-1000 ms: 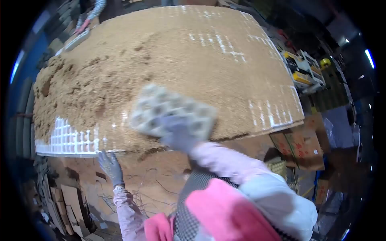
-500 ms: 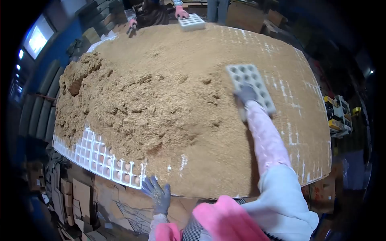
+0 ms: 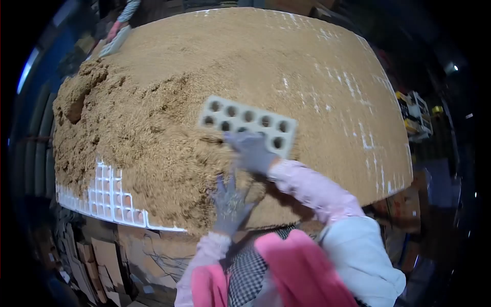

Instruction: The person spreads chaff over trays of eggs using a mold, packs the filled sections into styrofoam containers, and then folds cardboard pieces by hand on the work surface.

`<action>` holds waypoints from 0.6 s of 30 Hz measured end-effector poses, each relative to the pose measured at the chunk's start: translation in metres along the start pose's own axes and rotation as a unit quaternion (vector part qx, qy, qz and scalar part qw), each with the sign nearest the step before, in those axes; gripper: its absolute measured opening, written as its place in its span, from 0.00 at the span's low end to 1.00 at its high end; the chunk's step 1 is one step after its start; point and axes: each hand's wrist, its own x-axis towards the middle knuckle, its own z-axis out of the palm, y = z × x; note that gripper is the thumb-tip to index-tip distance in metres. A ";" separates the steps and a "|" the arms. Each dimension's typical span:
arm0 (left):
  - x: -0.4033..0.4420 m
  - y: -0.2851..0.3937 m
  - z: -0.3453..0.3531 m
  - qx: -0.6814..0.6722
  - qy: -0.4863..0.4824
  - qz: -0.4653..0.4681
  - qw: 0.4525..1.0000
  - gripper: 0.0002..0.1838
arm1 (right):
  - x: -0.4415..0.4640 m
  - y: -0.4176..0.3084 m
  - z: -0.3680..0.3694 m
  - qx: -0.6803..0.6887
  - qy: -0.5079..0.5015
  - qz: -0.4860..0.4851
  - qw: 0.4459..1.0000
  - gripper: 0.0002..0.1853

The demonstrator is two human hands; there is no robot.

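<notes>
My right hand (image 3: 251,152), in a grey glove, grips the near side of a pale block with rows of round holes (image 3: 249,113). That block lies tilted against loose brown husk-like material (image 3: 169,117) spread over the table. Close by at the near edge, my left hand (image 3: 230,204), also gloved and dusted with bits of husk, rests on the material with its fingers spread. To its left, a white gridded tray (image 3: 113,192) shows through the husk, with roundish egg-like things in several cells. Husk hides the rest of the trays.
Across the table at the far left, another person's hand (image 3: 113,31) in a pink glove holds a similar pale block (image 3: 115,43). White grid lines show through thin husk on the right. Cardboard (image 3: 108,256) lies below the near edge.
My right hand has swept the holed block leftward and turned it. My left hand has moved right onto the husk, which now covers some egg-filled cells. The other person's block has shifted left.
</notes>
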 end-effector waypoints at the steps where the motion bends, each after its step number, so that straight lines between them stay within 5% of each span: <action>1: -0.001 -0.013 0.000 0.018 -0.014 0.033 0.999 0.41 | -0.037 0.015 0.002 -0.004 -0.046 0.060 0.997 0.44; 5: -0.035 -0.117 -0.011 0.054 0.022 0.113 0.992 0.31 | -0.188 0.112 0.031 -0.041 0.219 0.242 0.944 0.41; 6: -0.045 -0.142 -0.027 0.038 0.018 0.093 0.995 0.31 | -0.210 0.112 0.013 0.126 0.200 0.419 0.877 0.41; 7: -0.050 -0.176 -0.041 0.080 0.018 0.088 0.993 0.32 | -0.224 0.123 0.025 0.082 0.079 0.521 0.846 0.42; 8: -0.071 -0.241 -0.023 0.151 0.089 0.110 0.978 0.32 | -0.223 0.114 0.049 0.100 0.104 0.509 0.848 0.42; 9: -0.074 -0.261 -0.051 0.217 0.094 0.017 0.971 0.30 | -0.209 0.096 0.066 0.118 0.134 0.493 0.852 0.42; 10: -0.080 -0.278 -0.088 0.226 0.032 -0.068 0.971 0.29 | -0.183 0.058 0.073 0.005 0.123 0.390 0.913 0.38; 11: -0.089 -0.339 -0.093 0.305 0.084 -0.057 0.947 0.30 | -0.142 0.033 0.095 0.038 0.148 0.379 0.913 0.35; 12: -0.103 -0.364 -0.118 0.318 0.027 -0.157 0.934 0.30 | -0.100 0.007 0.120 -0.030 0.055 0.255 0.965 0.34; 13: -0.118 -0.383 -0.141 0.328 -0.029 -0.255 0.909 0.30 | -0.066 -0.082 0.058 0.146 -0.001 0.346 0.927 0.29; 14: -0.136 -0.424 -0.143 0.283 0.024 -0.311 0.907 0.30 | -0.036 -0.139 0.059 0.103 0.102 0.269 0.952 0.27; 15: -0.154 -0.454 -0.141 0.234 0.076 -0.363 0.899 0.31 | 0.005 -0.173 0.091 -0.037 0.091 0.126 0.987 0.29; 16: -0.170 -0.460 -0.141 0.083 0.177 -0.334 0.922 0.33 | 0.013 -0.235 0.025 0.140 0.033 0.168 0.975 0.26; 17: -0.177 -0.463 -0.145 -0.070 0.269 -0.295 0.914 0.34 | 0.044 -0.292 0.044 0.170 0.207 0.237 0.934 0.22; 18: -0.177 -0.442 -0.146 -0.116 0.306 -0.250 0.911 0.35 | 0.040 -0.309 -0.012 0.091 -0.133 -0.032 0.986 0.24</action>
